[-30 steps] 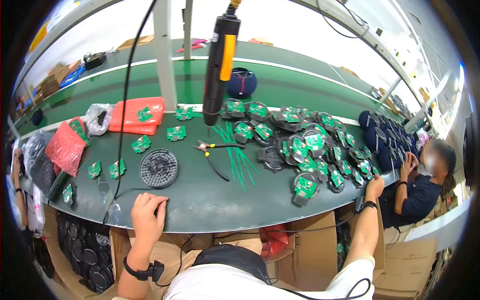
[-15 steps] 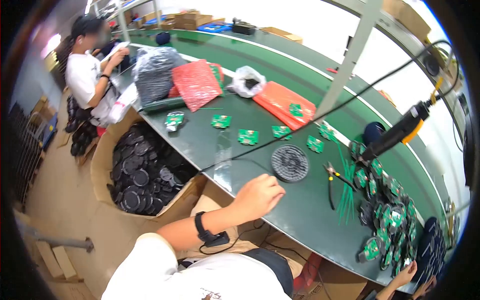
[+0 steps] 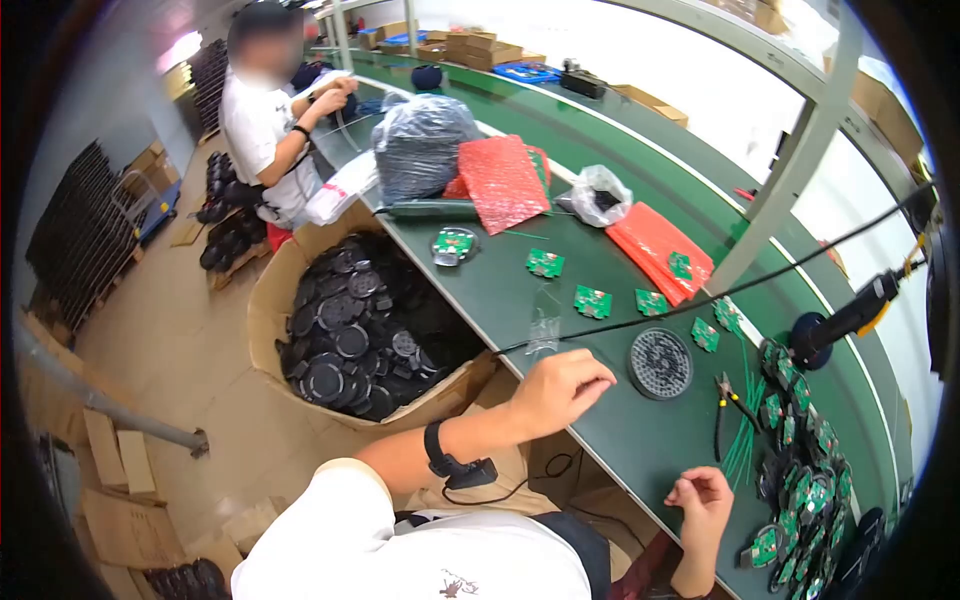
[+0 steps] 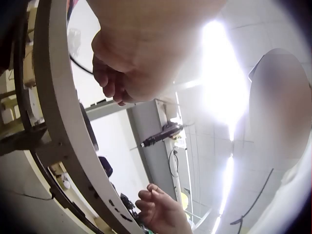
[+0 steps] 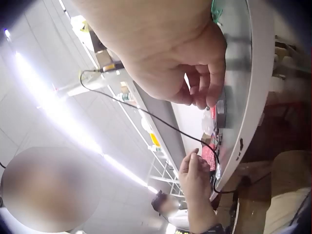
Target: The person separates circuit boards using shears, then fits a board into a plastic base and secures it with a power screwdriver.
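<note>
My left hand [image 3: 565, 392] hovers over the table's front edge, its fingers loosely curled and nothing in them. To its right stands a round dark dish [image 3: 660, 363] of small parts. My right hand [image 3: 702, 500], also with loosely curled fingers and holding nothing, is above the front edge, nearest the green strips [image 3: 743, 440]. Side cutters [image 3: 722, 408] with black and yellow handles lie between the dish and those strips. Loose green circuit boards [image 3: 593, 301] are scattered behind the left hand. In the right wrist view, the bent fingers of the right hand [image 5: 195, 73] show no object between them.
Black round housings fill a carton [image 3: 262, 330] below the table at left. A pile of boards in black housings [image 3: 800, 500] lies at right. An electric screwdriver [image 3: 850, 318] hangs by a cable. Red bubble wrap [image 3: 502, 185] lies farther back. Another person [image 3: 262, 130] stands at left.
The head view has swung left. My right hand has come away from the board pile at right and is now near the cutters. The left hand remains near the table edge.
</note>
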A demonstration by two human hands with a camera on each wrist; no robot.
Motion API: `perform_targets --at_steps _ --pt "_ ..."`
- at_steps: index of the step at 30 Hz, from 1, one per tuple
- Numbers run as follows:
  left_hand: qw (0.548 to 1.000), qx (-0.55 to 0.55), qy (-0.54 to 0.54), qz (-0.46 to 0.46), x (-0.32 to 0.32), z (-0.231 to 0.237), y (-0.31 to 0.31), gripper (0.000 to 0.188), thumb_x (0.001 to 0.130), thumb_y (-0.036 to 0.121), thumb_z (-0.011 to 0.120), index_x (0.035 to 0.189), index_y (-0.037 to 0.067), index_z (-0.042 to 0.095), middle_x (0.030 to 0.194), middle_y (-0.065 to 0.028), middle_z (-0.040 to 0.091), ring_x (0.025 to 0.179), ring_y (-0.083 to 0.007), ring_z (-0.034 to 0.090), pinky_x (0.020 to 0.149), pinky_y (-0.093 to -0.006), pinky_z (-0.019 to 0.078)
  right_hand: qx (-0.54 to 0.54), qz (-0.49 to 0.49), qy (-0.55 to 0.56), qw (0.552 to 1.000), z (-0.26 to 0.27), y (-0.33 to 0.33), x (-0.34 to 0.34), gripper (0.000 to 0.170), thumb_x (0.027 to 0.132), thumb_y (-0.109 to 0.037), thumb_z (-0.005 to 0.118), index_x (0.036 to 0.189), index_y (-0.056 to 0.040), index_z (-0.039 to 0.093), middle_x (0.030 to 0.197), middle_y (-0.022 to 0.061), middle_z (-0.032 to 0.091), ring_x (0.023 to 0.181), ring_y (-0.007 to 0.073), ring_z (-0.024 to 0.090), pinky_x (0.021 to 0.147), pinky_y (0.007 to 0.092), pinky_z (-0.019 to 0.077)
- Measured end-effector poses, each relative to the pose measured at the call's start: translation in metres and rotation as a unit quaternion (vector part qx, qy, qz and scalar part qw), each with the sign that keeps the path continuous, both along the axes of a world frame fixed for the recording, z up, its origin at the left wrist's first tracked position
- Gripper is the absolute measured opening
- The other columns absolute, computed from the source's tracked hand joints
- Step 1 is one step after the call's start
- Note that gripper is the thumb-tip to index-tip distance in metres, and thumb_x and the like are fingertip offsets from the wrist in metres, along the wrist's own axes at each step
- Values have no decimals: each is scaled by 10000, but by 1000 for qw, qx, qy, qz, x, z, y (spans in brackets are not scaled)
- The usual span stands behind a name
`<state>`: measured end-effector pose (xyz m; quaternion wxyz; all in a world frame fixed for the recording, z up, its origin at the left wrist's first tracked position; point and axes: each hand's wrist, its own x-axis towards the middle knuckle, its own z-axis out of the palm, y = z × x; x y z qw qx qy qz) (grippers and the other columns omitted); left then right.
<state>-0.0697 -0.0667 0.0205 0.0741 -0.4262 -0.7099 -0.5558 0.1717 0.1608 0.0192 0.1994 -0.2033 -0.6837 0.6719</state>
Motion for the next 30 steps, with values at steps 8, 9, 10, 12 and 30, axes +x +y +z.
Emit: perform_targets --at_steps 8,9,10,12,30 --pt "929 -184 -83 312 -104 -19 -157 140 906 160 749 994 58 791 901 -141 767 776 -228 740 717 -357 581 198 -3 -35 980 -23 -27 -21 63 932 84 646 961 27 650 928 59 612 672 110 633 568 240 538" --pt "903 -236 -92 347 -130 -31 -185 157 895 193 758 982 69 799 919 -151 780 802 -238 758 737 -374 591 244 -5 -34 969 -23 -27 -20 63 927 84 646 959 30 649 924 62 610 667 109 629 565 236 528" --pt "868 -307 -126 370 -158 -50 -214 179 875 224 770 972 77 803 945 -160 784 847 -257 766 765 -396 597 250 -17 -40 967 -22 -29 -21 62 916 82 647 957 36 651 925 69 612 652 104 613 542 233 487" --pt "824 -378 -161 390 -194 -97 -243 202 856 254 782 963 84 807 971 -170 787 892 -276 774 793 -417 603 245 -11 -56 968 -21 -29 -24 62 913 77 650 956 32 655 921 66 616 645 102 600 538 236 468" --pt "767 -478 -247 349 -237 -254 -236 412 805 325 887 1111 69 785 1158 -206 760 1125 -373 728 952 -486 591 374 -42 -63 924 -21 -39 -30 58 900 41 675 946 6 673 892 60 626 675 111 557 568 248 423"
